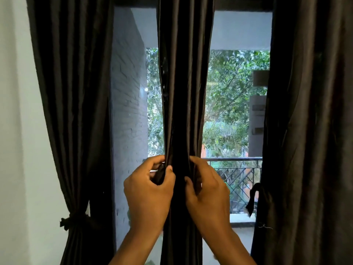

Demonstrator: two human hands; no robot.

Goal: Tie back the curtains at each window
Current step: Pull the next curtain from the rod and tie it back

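Two hands (177, 190), three dark curtains (185, 92)

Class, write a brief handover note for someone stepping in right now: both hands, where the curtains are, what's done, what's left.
Left hand pinches the left edge of the middle curtain; right hand grips its right edge, bunching it.
Left curtain is tied back with a knotted tie.
Right curtain is gathered; its tie seems to hang loose.
Left to do: tie the middle curtain, check the right tie.
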